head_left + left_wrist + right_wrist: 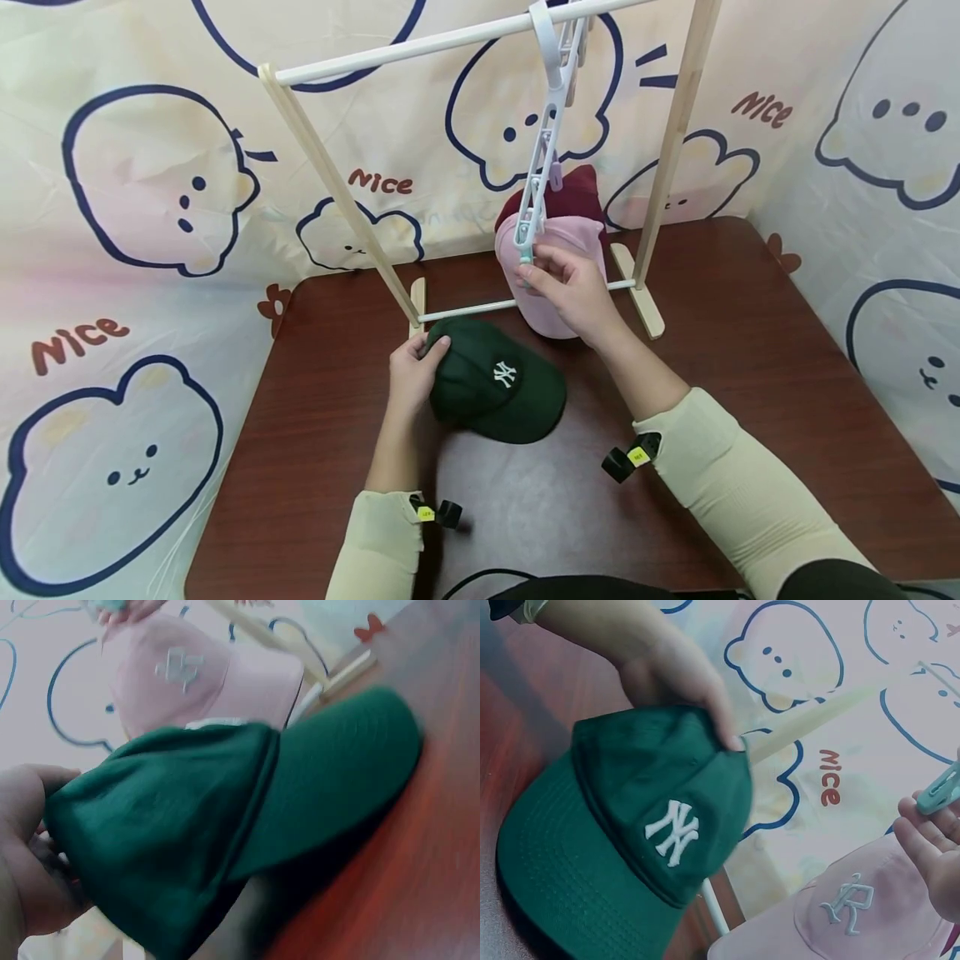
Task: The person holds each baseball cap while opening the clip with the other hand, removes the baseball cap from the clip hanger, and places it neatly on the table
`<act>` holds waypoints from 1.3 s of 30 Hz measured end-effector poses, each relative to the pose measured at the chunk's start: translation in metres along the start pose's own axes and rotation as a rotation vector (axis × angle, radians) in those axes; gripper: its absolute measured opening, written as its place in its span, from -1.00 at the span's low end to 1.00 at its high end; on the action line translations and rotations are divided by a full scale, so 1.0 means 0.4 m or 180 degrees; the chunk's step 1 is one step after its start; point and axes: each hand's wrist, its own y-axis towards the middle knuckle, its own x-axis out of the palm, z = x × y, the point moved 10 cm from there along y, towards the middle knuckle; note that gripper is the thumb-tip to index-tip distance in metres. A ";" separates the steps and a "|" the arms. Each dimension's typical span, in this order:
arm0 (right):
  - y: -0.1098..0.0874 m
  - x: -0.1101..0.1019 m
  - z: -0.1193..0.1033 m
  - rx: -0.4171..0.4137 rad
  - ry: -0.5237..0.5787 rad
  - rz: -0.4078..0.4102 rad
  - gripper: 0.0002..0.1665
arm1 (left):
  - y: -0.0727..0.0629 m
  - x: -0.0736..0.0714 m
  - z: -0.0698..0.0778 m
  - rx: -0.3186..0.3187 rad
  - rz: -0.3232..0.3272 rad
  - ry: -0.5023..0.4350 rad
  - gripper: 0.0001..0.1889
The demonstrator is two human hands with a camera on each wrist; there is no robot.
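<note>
My left hand (412,372) grips a dark green baseball cap (480,358) by the back of its crown, thumb on the outside. The cap has a white letter emblem, and its brim points right, above the table. Higher up, my right hand (573,292) pinches a mint-green clip (939,789) at the near end of a white clip hanger (551,125). Just behind that hand hangs a pink cap (551,312) with a pale letter emblem. Farther back is a burgundy cap (581,192), partly hidden by the hanger and pink cap.
The hanger hooks over the white top rod (420,48) of a rack with wooden posts (341,196) and flat feet (647,304). A lower rod (468,309) crosses behind the green cap. The brown table (315,433) is bordered by cartoon-printed sheeting.
</note>
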 end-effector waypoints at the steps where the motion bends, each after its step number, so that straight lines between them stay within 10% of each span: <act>1: -0.001 0.001 -0.001 -0.0006 -0.0009 -0.0008 -0.56 | -0.001 -0.012 -0.013 -0.0072 0.0016 0.0002 -0.68; 39: -0.002 0.000 -0.011 -0.0117 -0.0285 -0.0017 -0.59 | 0.023 -0.356 -0.183 -0.0730 0.1201 -0.0294 -0.69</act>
